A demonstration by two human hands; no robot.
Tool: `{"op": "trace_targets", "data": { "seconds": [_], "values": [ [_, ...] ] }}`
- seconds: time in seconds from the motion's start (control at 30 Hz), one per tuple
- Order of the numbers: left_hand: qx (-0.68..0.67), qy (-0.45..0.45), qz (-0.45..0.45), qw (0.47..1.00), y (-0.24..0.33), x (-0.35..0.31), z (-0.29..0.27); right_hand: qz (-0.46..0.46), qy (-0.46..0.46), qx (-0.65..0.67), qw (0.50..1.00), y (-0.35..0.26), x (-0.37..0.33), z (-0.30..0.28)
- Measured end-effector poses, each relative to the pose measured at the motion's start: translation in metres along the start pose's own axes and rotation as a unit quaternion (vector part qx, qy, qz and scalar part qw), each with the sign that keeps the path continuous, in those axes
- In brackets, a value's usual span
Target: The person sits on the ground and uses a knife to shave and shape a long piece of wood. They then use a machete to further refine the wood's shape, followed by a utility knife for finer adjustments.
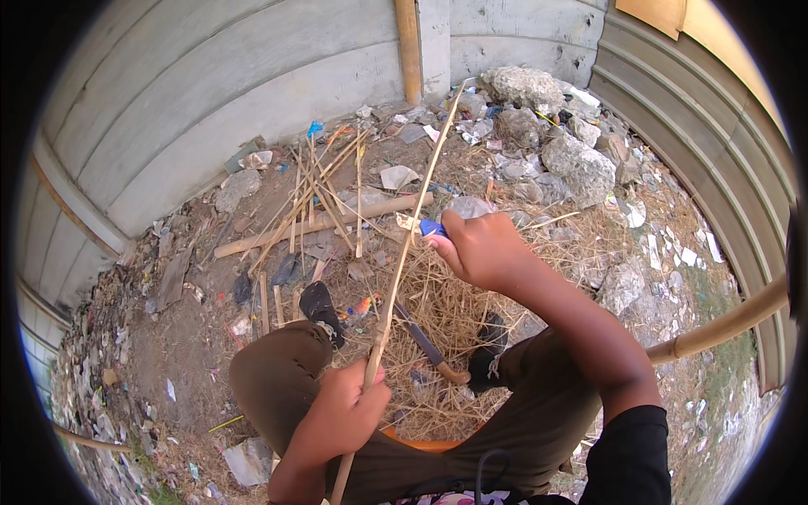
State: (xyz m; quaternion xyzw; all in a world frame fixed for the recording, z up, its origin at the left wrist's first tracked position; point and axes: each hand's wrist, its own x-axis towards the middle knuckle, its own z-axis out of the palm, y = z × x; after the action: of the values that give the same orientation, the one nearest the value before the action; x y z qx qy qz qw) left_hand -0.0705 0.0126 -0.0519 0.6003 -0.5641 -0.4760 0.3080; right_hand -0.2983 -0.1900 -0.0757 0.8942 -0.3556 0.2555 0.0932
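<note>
A long pale bamboo strip point(391, 299) runs slanting from my lap up toward the far wall. My left hand point(349, 404) is wrapped round its lower part, above my thigh. Farther up, my right hand point(484, 248) holds a blue-handled cutter knife point(433, 229), its blade end lying across the strip. A curl or flake of pale material shows at the blade; the exact contact is hard to make out. Between my feet, a machete point(421, 341) with a wooden handle lies on dry shavings point(446, 307).
Several thin bamboo sticks point(316, 198) lie crossed over a thick bamboo pole point(328, 225) at the far left. Rocks and rubble point(576, 164) sit at the back right. Another bamboo pole point(724, 320) juts in from the right. Concrete panels point(227, 76) and corrugated sheeting point(699, 151) enclose the littered ground.
</note>
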Motion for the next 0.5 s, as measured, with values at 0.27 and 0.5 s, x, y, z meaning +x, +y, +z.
{"op": "trace_targets", "data": {
  "seconds": [0.27, 0.5],
  "values": [
    [0.038, -0.106, -0.022, 0.993, 0.015, -0.026, 0.014, 0.410, 0.051, 0.021, 0.911, 0.128, 0.017, -0.033],
    [-0.048, -0.126, -0.006, 0.991, -0.004, -0.009, 0.009, 0.459, 0.144, 0.101, 0.871, 0.173, -0.026, -0.005]
  ]
}}
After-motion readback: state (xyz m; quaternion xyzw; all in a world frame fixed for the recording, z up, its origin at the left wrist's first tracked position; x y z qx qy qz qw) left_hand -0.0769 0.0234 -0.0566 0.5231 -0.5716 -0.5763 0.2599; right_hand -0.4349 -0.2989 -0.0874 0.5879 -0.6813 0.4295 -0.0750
